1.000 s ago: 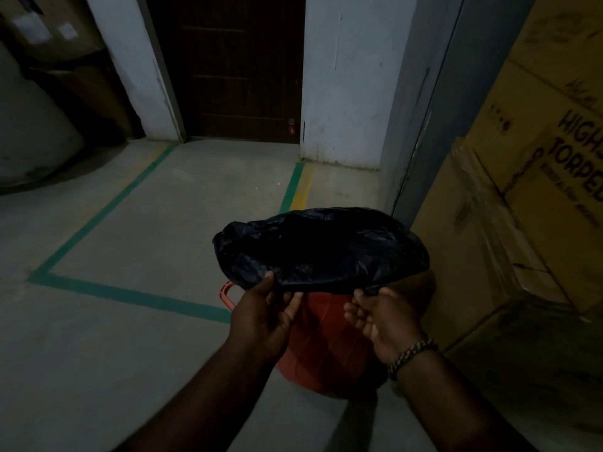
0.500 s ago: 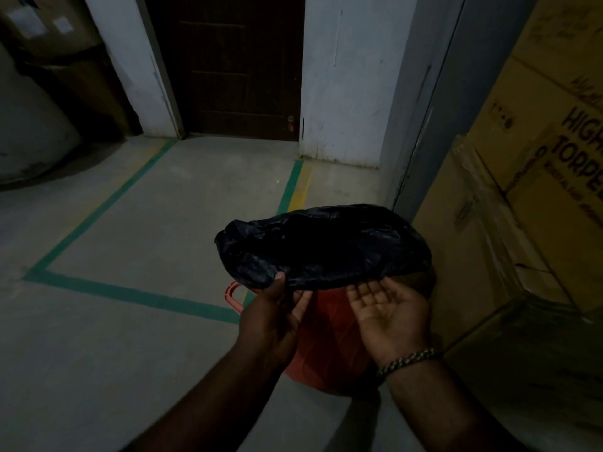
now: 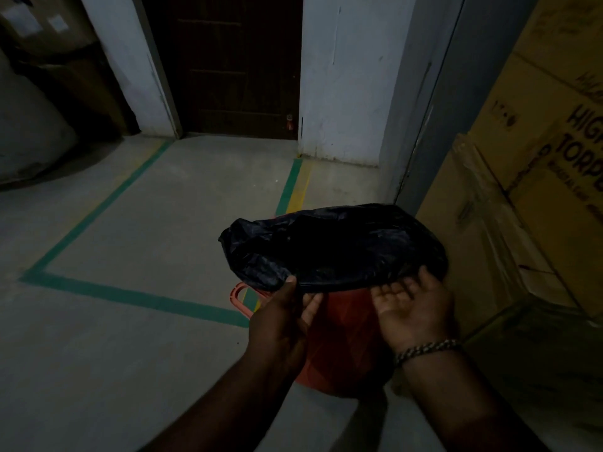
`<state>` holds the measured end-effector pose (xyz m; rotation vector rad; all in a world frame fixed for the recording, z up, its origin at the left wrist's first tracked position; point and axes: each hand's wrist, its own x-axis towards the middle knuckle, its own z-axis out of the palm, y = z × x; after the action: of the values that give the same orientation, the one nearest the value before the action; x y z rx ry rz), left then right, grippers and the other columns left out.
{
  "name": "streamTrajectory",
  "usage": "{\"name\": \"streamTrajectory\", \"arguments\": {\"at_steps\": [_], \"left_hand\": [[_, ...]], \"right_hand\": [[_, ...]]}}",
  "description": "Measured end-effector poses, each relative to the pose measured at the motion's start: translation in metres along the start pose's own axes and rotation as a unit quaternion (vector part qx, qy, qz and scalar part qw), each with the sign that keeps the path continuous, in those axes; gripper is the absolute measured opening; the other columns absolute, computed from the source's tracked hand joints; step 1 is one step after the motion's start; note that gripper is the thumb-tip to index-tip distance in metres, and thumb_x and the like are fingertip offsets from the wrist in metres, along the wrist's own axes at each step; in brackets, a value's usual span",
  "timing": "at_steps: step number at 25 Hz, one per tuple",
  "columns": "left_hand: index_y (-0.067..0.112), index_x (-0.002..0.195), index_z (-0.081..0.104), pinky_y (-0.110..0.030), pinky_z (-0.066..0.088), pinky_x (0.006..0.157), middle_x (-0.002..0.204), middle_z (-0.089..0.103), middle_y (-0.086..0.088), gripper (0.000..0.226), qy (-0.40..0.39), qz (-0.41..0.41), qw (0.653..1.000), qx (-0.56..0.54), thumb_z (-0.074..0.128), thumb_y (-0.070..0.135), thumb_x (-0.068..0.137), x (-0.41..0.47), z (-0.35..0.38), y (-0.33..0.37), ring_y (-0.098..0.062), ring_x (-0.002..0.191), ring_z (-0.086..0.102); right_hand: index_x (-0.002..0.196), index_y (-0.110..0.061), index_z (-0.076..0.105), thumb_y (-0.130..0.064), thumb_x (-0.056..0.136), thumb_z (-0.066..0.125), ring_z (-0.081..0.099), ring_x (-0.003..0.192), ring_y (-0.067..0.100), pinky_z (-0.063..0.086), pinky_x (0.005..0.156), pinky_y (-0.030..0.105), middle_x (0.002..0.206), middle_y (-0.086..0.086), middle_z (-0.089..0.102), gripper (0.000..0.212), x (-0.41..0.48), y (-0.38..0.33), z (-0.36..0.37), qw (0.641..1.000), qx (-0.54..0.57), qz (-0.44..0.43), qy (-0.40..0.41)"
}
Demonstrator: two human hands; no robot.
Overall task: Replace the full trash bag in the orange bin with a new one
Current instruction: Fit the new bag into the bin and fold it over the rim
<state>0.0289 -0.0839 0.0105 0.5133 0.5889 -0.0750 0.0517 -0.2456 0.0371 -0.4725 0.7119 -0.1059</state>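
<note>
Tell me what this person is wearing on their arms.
The left forearm and the right forearm are bare, with no sleeves in view and no gloves. The right wrist carries a braided-looking bracelet with alternating light and dark segments. Nothing shows on the left wrist. The light is too dim to rule out rings.

A storage or service area of a building is shown, not a living space. The bare concrete floor (image 3: 130, 249) is marked out with a green line (image 3: 130, 296) and a yellow stripe (image 3: 303, 187), as is done in warehouses and utility zones. Large cardboard cartons (image 3: 509, 177) with printed lettering (image 3: 584, 151) are stacked high at the right, and more cartons (image 3: 49, 50) are seen in the dim upper left beside a pale bulky sack (image 3: 29, 135). The white walls (image 3: 339, 76) are scuffed and stained. A dark panelled door (image 3: 228, 66) is set at the far end, and a grey metal frame (image 3: 424, 93) stands at the right. The whole space is dimly lit.
</note>
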Motion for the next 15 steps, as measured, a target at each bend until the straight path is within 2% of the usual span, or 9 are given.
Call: {"name": "streamTrajectory", "arguments": {"at_steps": [3,6,8,11,13,15], "left_hand": [[0.006,0.113,0.065,-0.039,0.062,0.083,0.095,0.077,-0.010,0.017,0.014,0.007,1.000,-0.002,0.060,0.008,0.097,0.001,-0.001,0.003,-0.020,0.082,0.071],[0.005,0.112,0.066,-0.037,0.062,0.080,0.092,0.077,-0.010,0.016,0.013,0.006,1.000,0.008,0.060,0.008,0.097,0.002,-0.002,0.004,-0.021,0.084,0.071],[0.006,0.114,0.066,-0.038,0.061,0.083,0.096,0.076,-0.010,0.018,0.011,0.005,1.000,0.011,0.061,0.008,0.097,0.003,-0.001,0.001,-0.022,0.088,0.070],[0.006,0.118,0.065,-0.040,0.058,0.090,0.108,0.075,-0.011,0.022,0.002,0.006,1.000,0.009,0.061,0.008,0.097,0.003,0.002,-0.005,-0.022,0.092,0.070],[0.004,0.118,0.066,-0.038,0.058,0.089,0.108,0.075,-0.012,0.023,0.004,-0.004,1.000,0.010,0.062,0.009,0.096,0.000,0.004,-0.010,-0.022,0.091,0.071],[0.003,0.117,0.066,-0.036,0.060,0.086,0.102,0.075,-0.014,0.023,0.005,-0.024,0.999,0.022,0.062,0.011,0.096,-0.005,0.004,-0.015,-0.022,0.087,0.070]], "right_hand": [[0.148,-0.009,0.042,-0.034,0.097,0.056,0.042,0.139,0.028,0.034,0.116,0.044,0.152,0.014,0.042,0.058,0.016,-0.020,-0.004,0.998,0.020,-0.061,0.026],[0.148,-0.011,0.039,-0.039,0.100,0.049,0.047,0.132,0.025,0.038,0.111,0.041,0.148,0.010,0.045,0.056,0.013,-0.012,-0.009,0.995,-0.061,-0.041,0.063],[0.146,-0.010,0.041,-0.044,0.103,0.043,0.052,0.122,0.027,0.041,0.108,0.044,0.141,0.012,0.049,0.054,-0.001,0.009,-0.009,0.993,-0.109,0.012,0.049],[0.125,-0.006,0.054,-0.049,0.102,0.044,0.061,0.109,0.028,0.046,0.102,0.045,0.119,0.014,0.062,0.050,-0.028,0.042,-0.005,0.989,-0.140,0.049,0.011],[0.113,-0.005,0.059,-0.045,0.101,0.050,0.063,0.108,0.028,0.048,0.099,0.041,0.114,0.015,0.065,0.043,-0.038,0.051,-0.002,0.992,-0.120,0.047,-0.014],[0.112,-0.003,0.061,-0.035,0.100,0.055,0.064,0.104,0.026,0.051,0.086,0.035,0.110,0.015,0.066,0.035,-0.039,0.049,-0.001,0.993,-0.107,0.045,-0.028]]}}
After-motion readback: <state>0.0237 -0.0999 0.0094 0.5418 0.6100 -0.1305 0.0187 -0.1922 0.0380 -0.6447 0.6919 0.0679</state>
